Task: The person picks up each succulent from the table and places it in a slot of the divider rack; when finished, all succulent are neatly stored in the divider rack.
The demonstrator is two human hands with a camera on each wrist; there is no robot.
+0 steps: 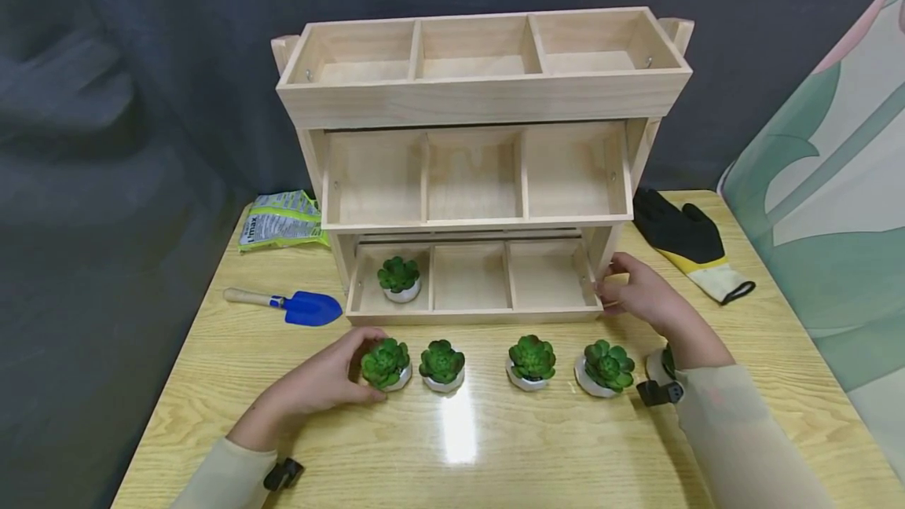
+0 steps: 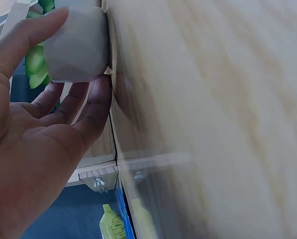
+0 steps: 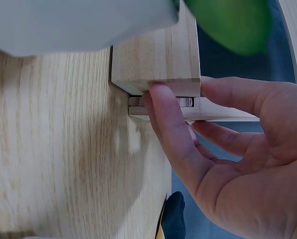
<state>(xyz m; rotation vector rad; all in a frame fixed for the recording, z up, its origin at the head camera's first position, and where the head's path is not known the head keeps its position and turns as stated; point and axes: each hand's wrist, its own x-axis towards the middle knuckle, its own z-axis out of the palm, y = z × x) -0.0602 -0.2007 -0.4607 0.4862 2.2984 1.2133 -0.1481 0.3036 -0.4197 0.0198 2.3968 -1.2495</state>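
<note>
My left hand (image 1: pixel 327 377) curls round the leftmost potted succulent (image 1: pixel 386 364) in front of the wooden shelf. In the left wrist view the thumb lies along its white pot (image 2: pixel 81 47), with fingers on the opposite side. My right hand (image 1: pixel 642 298) grips the lower right end of the three-tier wooden plant shelf (image 1: pixel 481 104). Up close in the right wrist view, fingers and thumb spread around the wooden corner (image 3: pixel 155 62) of its bottom tier. Another potted succulent (image 1: pixel 399 279) sits in the bottom tier's left compartment.
More potted succulents stand in a row, among them one (image 1: pixel 441 365) beside my left hand and one (image 1: pixel 531 361) farther right. One pot (image 1: pixel 660 366) is partly behind my right wrist. A blue trowel (image 1: pixel 311 309) and green bag (image 1: pixel 283 220) lie left, a black glove (image 1: pixel 682 234) right.
</note>
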